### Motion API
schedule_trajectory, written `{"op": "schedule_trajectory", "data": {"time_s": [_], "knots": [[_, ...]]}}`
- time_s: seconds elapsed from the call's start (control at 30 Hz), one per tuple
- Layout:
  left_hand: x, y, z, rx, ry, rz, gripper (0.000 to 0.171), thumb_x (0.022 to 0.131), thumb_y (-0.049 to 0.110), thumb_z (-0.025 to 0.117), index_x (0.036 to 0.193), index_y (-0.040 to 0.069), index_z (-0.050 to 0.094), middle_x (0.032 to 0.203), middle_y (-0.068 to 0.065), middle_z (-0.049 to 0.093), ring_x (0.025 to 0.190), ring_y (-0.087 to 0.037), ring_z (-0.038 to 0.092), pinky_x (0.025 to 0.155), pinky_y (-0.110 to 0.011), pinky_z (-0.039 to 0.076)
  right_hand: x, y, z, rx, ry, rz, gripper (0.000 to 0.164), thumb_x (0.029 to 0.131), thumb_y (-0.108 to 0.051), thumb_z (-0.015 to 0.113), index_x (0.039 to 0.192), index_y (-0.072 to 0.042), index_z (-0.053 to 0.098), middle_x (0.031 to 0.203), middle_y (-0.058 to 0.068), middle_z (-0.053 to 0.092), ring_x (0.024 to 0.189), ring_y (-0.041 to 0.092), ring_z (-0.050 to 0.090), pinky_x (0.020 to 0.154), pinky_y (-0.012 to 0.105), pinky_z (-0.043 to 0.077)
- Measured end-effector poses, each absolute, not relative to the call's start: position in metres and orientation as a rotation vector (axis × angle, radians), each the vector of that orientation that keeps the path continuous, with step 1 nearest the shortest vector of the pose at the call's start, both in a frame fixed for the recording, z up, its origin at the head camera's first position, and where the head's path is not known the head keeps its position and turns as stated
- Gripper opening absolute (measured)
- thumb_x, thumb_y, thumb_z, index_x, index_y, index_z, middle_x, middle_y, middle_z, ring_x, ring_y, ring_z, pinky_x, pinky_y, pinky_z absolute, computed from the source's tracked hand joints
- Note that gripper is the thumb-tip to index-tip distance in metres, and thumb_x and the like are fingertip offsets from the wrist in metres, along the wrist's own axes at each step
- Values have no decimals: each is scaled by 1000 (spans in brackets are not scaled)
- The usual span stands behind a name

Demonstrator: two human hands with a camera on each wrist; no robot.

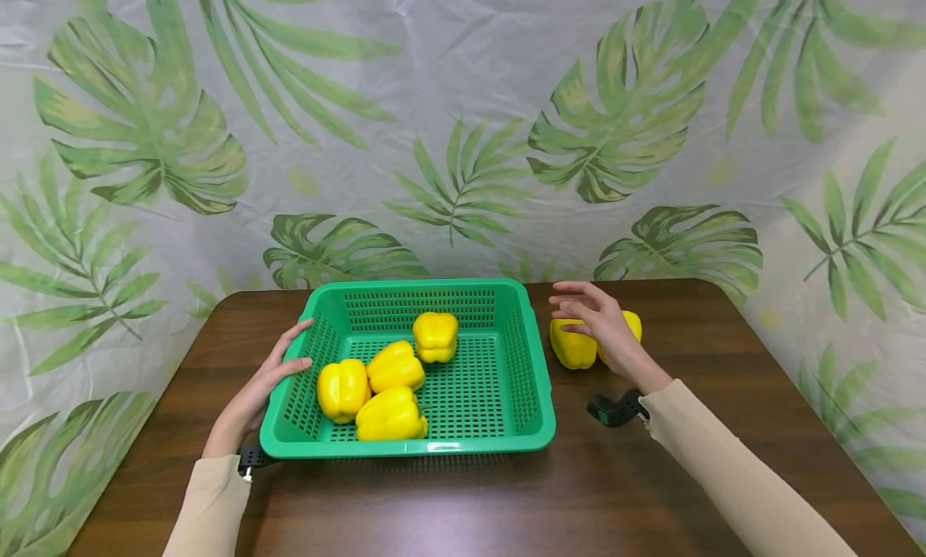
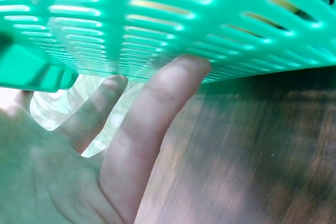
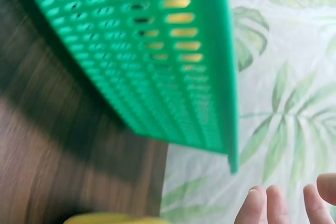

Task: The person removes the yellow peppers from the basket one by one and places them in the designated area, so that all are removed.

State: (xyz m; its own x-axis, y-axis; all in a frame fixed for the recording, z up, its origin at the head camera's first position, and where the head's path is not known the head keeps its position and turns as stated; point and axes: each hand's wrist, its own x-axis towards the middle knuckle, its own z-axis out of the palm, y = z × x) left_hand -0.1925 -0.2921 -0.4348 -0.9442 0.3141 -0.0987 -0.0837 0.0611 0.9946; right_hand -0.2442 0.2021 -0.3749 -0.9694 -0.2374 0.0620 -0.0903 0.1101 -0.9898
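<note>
A green plastic basket [image 1: 408, 448] with slotted walls stands on the table. Several yellow bell peppers [image 1: 343, 390] lie in its left and middle part. My left hand [image 1: 256, 384] holds the basket's left side, with digits over the rim; in the left wrist view other fingers [image 2: 139, 135] lie against the slotted wall below. To the right of the basket, my right hand [image 1: 596, 320] hovers with loosely bent fingers and holds nothing. Under it, partly hidden, are more yellow peppers [image 1: 573, 348] on the table; a yellow edge [image 3: 113, 219] shows in the right wrist view.
The brown wooden table [image 1: 448, 509] extends in front of the basket and to both sides. Behind it hangs a pale curtain [image 1: 463, 99] printed with green leaves. Black straps [image 1: 615, 410] sit at both wrists.
</note>
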Motion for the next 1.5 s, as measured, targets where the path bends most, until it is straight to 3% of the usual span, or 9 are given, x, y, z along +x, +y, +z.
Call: {"op": "schedule_trajectory", "data": {"time_s": [0.37, 0.63, 0.87, 1.13, 1.5], "knots": [[-193, -291, -436, 249, 2057, 1963, 63, 102, 20, 41, 153, 30, 7, 155, -17, -4, 130, -51, 23, 87, -55, 46, -246, 173, -360, -416, 2169, -1985, 41, 102, -16, 47, 138, 2, 42, 129, 26, 50, 109, 41, 54, 89, 43, 48], [-192, -292, -436, 241, 2064, 1958, 63, 102, 20, 42, 153, 31, 7, 155, -17, -5, 131, -52, 22, 88, -57, 45, -248, 151, -352, -433, 2158, -1944, 41, 101, -19, 48, 138, -1, 43, 130, 25, 51, 97, 22, 62, 89, 47, 48], [-192, -292, -437, 244, 2059, 1964, 63, 102, 19, 41, 153, 31, 7, 155, -17, -5, 131, -52, 21, 88, -57, 44, -249, 132, -351, -417, 2129, -1908, 42, 100, -18, 50, 138, -2, 43, 129, 25, 52, 104, 32, 60, 88, 46, 49], [-191, -291, -437, 245, 2068, 1960, 63, 102, 19, 41, 153, 30, 6, 155, -17, -6, 132, -51, 20, 89, -57, 43, -249, 112, -356, -363, 2084, -1871, 40, 100, -16, 49, 139, -4, 43, 128, 20, 54, 100, 28, 61, 87, 45, 49], [-191, -292, -435, 247, 2076, 1953, 63, 102, 20, 41, 153, 30, 6, 155, -17, -5, 131, -51, 21, 89, -56, 44, -253, 90, -368, -289, 2093, -1760, 41, 101, -14, 48, 140, -7, 43, 134, 23, 46, 107, 39, 57, 80, 39, 53]]}}
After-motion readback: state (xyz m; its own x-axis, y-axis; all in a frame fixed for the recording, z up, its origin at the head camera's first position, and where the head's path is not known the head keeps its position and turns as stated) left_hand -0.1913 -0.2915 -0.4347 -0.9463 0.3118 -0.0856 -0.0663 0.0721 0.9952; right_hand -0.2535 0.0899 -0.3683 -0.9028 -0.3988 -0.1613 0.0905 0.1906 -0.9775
